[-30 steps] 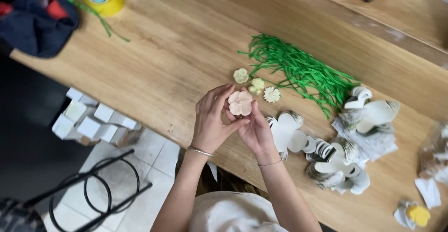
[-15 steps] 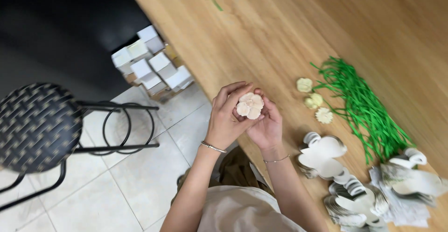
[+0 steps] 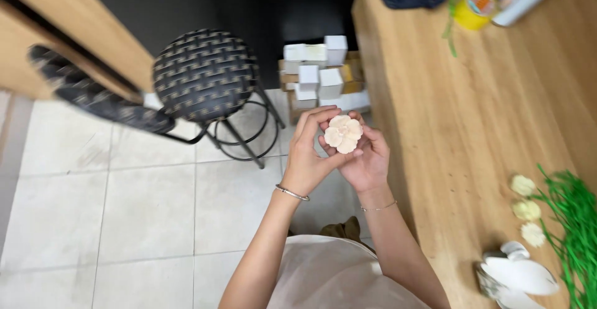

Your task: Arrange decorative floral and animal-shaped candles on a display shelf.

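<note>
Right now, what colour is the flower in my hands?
Pale cream flower, clearest in the head view.

Small white boxes (image 3: 320, 73) stacked on brown cartons on the floor; a yellow labelled tub (image 3: 474, 9) on the table.

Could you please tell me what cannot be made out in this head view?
- Underside of the cream flower: hidden by the left hand and right hand.
- White petal pieces: blurred, cut by the bottom edge.
- Green stems: cut by the right edge.
</note>
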